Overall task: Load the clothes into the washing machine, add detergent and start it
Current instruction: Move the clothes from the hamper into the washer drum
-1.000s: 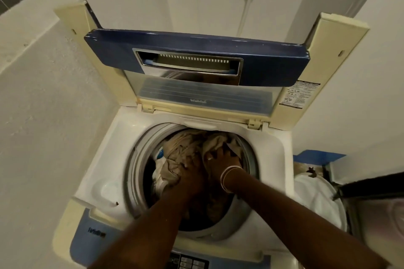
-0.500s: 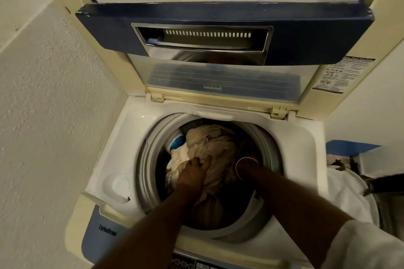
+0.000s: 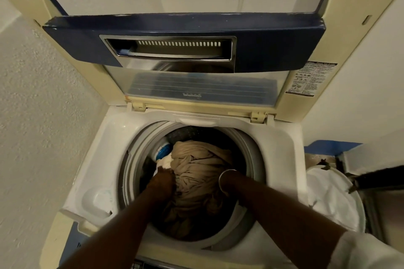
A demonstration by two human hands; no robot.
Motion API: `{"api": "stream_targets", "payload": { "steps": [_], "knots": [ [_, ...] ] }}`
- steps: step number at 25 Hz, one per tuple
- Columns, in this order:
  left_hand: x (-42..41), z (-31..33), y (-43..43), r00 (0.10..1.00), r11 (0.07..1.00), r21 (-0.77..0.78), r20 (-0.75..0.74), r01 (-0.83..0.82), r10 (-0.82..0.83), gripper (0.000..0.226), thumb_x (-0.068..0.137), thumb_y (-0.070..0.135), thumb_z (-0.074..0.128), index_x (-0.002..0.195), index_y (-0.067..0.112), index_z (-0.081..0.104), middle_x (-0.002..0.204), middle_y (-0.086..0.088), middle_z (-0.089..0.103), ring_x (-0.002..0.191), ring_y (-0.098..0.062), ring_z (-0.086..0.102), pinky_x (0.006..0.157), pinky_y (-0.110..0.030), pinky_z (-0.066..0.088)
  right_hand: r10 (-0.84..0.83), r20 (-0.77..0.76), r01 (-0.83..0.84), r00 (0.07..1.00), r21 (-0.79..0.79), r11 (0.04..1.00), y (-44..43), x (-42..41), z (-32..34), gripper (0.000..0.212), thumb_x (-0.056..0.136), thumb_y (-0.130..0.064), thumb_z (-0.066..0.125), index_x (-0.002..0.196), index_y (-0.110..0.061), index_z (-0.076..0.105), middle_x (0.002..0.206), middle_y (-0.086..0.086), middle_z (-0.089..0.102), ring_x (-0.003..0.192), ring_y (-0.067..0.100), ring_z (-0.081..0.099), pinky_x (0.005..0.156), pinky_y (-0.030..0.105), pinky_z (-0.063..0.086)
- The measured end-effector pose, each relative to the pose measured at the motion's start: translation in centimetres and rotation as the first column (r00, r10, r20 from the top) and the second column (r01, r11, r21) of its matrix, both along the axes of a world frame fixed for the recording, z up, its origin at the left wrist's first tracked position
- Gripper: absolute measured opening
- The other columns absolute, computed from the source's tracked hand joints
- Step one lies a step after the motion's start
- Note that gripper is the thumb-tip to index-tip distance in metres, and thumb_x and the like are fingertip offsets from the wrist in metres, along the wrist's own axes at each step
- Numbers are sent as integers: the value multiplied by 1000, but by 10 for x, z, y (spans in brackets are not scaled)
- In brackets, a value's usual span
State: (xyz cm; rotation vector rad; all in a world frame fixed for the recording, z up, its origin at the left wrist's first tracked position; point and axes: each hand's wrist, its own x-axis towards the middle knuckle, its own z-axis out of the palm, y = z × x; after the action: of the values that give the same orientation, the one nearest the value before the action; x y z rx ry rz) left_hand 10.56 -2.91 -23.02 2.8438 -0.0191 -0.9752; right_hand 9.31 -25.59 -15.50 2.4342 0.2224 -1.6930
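At the centre of the drum (image 3: 131, 172) of the open washing machine (image 3: 284, 159): the beige clothes (image 3: 196, 170), a twisted, rumpled heap, with a white garment (image 3: 164, 162) wedged against the drum's left wall. Your left hand (image 3: 162, 181) bears down on the heap's left side, where beige meets white. Its fingers are tucked out of sight, so you cannot tell whether they are spread or curled. Your right hand is sunk into the heap's right side past the bangle (image 3: 227, 178) and is hidden, so its grip cannot be told either.

Handling, by judgement: the load looks soft, limp and light, and not fragile. It should fold and compress under pressure and offers no stiff edge. Take hold at a bunched fold near the top of the heap, gathering several layers, since a single layer would likely just slide off the pile. Press from the crown downward and keep cloth off the drum's rim. Detergent and the control panel (image 3: 140, 265), at the machine's near edge, look untouched.
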Motion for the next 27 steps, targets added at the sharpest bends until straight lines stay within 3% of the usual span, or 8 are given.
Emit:
{"api": "stream_targets", "payload": {
  "steps": [4,8,12,14,15,18,24,27],
  "knots": [
    [0,28,-4,993,997,-7,93,-75,75,28,95,35,56,113,14,64,106,-6,69,95,-25,65,89,-34,54,236,57,-235,970,-17,972,23,-4,30,50,100,-25,49,145,-7,37,153,16,31,139,37,32,110,48,31],
    [5,46,-6,936,955,1,201,-296,290,25,92,41,59,95,17,65,82,0,64,74,-15,63,75,-37,58,150,496,-311,855,260,914,62,2,36,36,100,-26,41,132,-13,53,137,15,52,124,35,50,100,49,41],
    [-3,54,4,988,989,0,29,-149,149,37,96,49,49,101,16,65,98,-5,69,90,-22,66,83,-35,55,57,540,-295,840,366,883,32,5,-20,60,103,-37,37,153,-9,19,160,16,14,147,31,16,119,37,11],
    [-12,51,7,998,998,14,-32,-58,59,36,98,45,47,111,15,64,113,-6,68,102,-25,65,90,-34,52,-186,433,-66,882,504,861,13,8,-36,56,107,-29,28,153,-7,5,162,8,-1,149,25,3,115,28,4],
    [-17,50,5,999,1000,-5,-47,-27,27,38,99,44,47,117,14,63,117,-6,66,107,-25,63,91,-31,50,-156,408,-61,899,470,881,0,15,-44,58,106,-31,29,153,-8,3,161,5,-1,149,26,2,116,29,3],
    [-27,48,-10,1000,988,-156,-19,13,-16,37,100,36,48,127,13,59,122,-10,64,113,-26,60,89,-26,43,-280,316,163,907,350,922,-13,41,-59,71,97,-49,46,153,-15,19,160,6,14,147,34,16,121,44,13],
    [-26,62,-51,961,936,-334,204,-112,188,18,89,30,55,96,20,69,91,1,69,88,-20,66,75,-28,48,-279,615,-33,738,446,895,5,20,-8,48,97,-43,40,137,-17,50,142,11,50,130,31,48,108,43,36],
    [-23,87,-86,850,865,-477,380,-158,365,14,96,21,52,97,17,65,87,-3,68,82,-21,64,71,-27,45,-312,640,-61,702,491,869,-8,5,28,39,93,-38,49,122,-14,60,125,10,63,115,31,60,95,39,48]
  ]
}}
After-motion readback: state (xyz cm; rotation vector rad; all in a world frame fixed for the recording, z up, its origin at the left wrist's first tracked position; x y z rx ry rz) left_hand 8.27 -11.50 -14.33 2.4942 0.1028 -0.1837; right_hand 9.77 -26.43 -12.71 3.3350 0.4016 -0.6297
